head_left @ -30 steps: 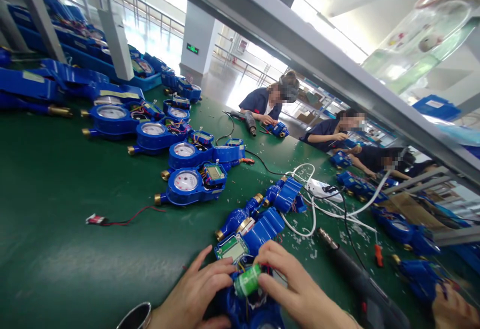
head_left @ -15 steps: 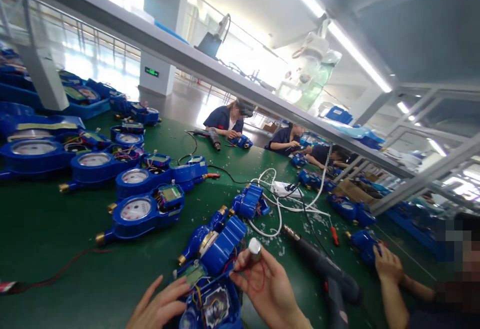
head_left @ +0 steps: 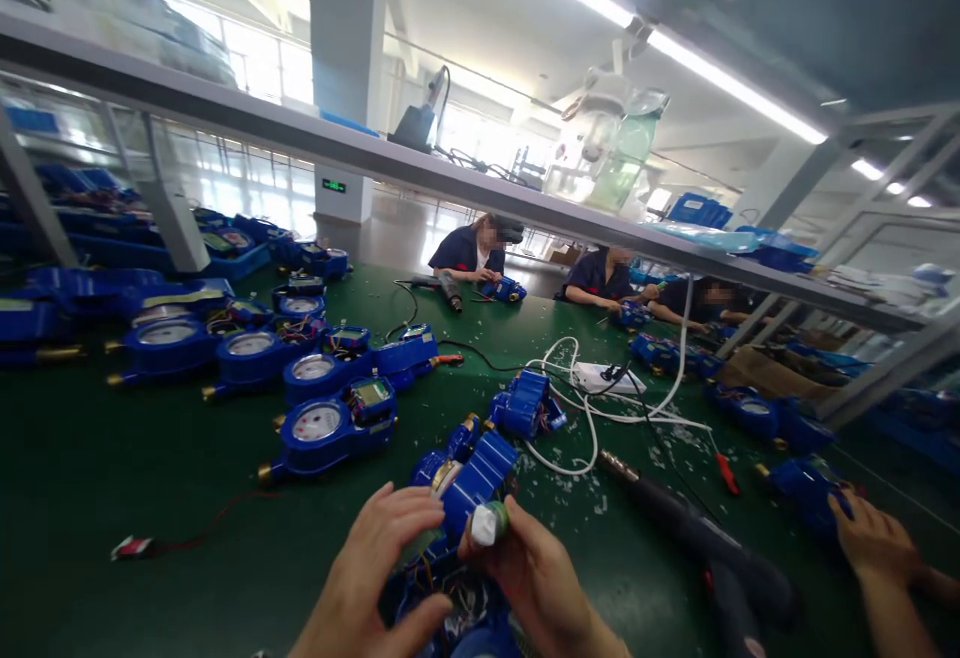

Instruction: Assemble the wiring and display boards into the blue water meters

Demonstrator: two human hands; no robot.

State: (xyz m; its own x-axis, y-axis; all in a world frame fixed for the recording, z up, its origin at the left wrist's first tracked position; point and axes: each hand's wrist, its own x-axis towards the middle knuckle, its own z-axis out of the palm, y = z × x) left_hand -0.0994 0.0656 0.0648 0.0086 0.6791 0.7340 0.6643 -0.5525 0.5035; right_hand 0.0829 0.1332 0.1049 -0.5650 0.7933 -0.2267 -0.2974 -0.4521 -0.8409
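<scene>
Between the thumb and fingers of my right hand (head_left: 544, 578) is a small cylindrical battery (head_left: 489, 524), its whitish end tipped up and a green side showing. My left hand (head_left: 371, 568) is open, thumb and fingers apart, just left of the battery. Below both hands lies an opened blue water meter (head_left: 472, 603) with wires in its housing, partly covered by my hands. Its raised blue cover (head_left: 480, 478) is right behind the battery.
Several blue water meters (head_left: 319, 423) stand at the left. A black heat gun (head_left: 697, 528) lies at the right, near a co-worker's hand (head_left: 874, 538) on another meter. A white power strip (head_left: 609, 378) with cables lies behind. A shelf (head_left: 480, 193) crosses above the table.
My left hand has lifted from the meter's circuit board and come closer to the battery. In my right hand the battery has tilted, its whitish end now facing me more. The view has shifted.
</scene>
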